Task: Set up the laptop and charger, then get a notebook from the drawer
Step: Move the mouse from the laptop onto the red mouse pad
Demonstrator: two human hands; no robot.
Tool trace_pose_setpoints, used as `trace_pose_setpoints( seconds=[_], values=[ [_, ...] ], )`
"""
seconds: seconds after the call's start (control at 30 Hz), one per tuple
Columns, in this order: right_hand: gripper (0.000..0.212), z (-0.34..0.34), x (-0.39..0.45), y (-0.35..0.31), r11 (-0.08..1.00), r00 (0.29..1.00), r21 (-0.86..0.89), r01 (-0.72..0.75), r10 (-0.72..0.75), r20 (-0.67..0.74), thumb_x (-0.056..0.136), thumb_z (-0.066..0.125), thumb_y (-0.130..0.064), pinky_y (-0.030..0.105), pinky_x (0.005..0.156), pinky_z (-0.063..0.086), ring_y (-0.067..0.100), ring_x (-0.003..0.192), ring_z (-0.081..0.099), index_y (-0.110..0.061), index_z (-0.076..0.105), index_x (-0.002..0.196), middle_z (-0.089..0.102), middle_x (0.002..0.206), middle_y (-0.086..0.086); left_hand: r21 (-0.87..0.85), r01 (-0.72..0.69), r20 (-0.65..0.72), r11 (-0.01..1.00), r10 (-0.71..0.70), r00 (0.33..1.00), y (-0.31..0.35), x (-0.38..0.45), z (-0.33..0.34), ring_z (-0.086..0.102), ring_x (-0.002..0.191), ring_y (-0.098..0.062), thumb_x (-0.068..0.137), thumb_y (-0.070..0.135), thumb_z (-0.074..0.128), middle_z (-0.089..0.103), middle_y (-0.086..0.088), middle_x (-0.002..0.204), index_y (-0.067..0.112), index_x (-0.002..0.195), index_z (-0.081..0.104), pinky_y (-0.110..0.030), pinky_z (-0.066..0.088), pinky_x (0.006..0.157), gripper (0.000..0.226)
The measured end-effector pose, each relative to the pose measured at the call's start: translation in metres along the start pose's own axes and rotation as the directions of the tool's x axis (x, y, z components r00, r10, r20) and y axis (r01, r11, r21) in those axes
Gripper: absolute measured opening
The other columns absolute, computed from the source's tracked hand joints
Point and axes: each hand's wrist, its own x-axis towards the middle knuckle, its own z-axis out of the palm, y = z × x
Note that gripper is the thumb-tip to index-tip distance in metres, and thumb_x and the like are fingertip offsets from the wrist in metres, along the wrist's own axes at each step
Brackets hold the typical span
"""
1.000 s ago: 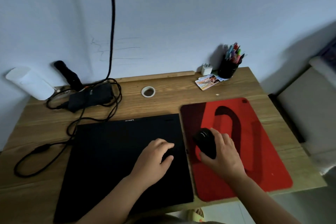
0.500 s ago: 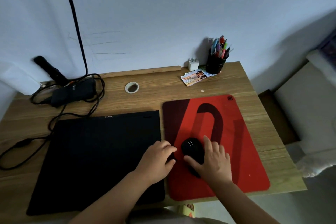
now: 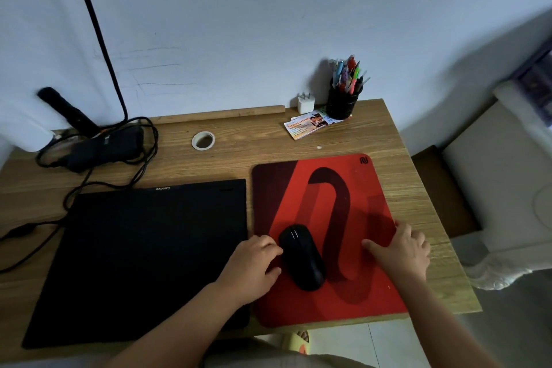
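A closed black laptop (image 3: 134,254) lies flat on the wooden desk (image 3: 412,197), left of a red mouse pad (image 3: 367,200). The black charger brick (image 3: 107,148) sits behind it among looped cables (image 3: 30,248). A black mouse (image 3: 303,257) rests on the pad. My left hand (image 3: 254,266) lies on the pad's left edge, curled fingers beside the mouse, holding nothing. My right hand (image 3: 400,251) is spread over the pad's right edge, thumb on the pad. No drawer or notebook is in view.
A black pen cup (image 3: 342,100), a white plug adapter (image 3: 306,102) and some cards (image 3: 310,125) stand at the back right. A tape roll (image 3: 203,140) lies mid-desk. A black torch (image 3: 67,112) leans at the back left. A thick black cable (image 3: 95,30) hangs down the wall.
My right hand has let go of the mouse and moved to the pad's right edge. My left hand slid off the laptop onto the pad's left edge. The mouse now lies uncovered.
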Motion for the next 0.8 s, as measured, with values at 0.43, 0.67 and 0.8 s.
trace_pose_setpoints(
  seconds=[0.43,0.67,0.8],
  values=[
    [0.066,0.016,-0.044,0.017,0.932,0.923,-0.004,0.362,-0.359,-0.138,0.071,0.073,-0.032,0.045,0.096,0.033,0.035,0.111,0.041,-0.011,0.045,0.127,0.050,0.118,0.017,-0.073,0.013,-0.102,0.997,-0.021,0.995,0.012,-0.032,0.009,0.047,0.111,-0.010,0.087,0.030,0.056,0.054,0.007,0.121,0.020,0.123,0.055,-0.027,0.039,0.097,0.037],
    [0.043,0.047,-0.115,0.044,0.778,0.778,0.039,0.628,-0.626,-0.050,0.074,0.071,-0.022,0.041,0.086,0.043,0.032,0.099,0.053,-0.009,0.059,0.113,0.062,0.106,0.011,-0.135,-0.006,-0.172,0.991,-0.017,0.985,0.025,-0.075,0.019,0.051,0.108,-0.009,0.088,0.027,0.056,0.053,0.007,0.121,0.020,0.122,0.055,-0.022,0.042,0.089,0.035],
    [0.035,0.059,-0.156,0.070,0.790,0.791,0.058,0.610,-0.612,0.026,0.078,0.066,-0.022,0.037,0.087,0.045,0.029,0.102,0.056,-0.010,0.062,0.110,0.066,0.105,0.010,-0.191,0.017,-0.139,0.981,-0.044,0.989,0.031,-0.118,0.046,0.054,0.107,-0.011,0.087,0.027,0.055,0.054,0.007,0.122,0.022,0.123,0.054,-0.021,0.043,0.084,0.036]
  ],
)
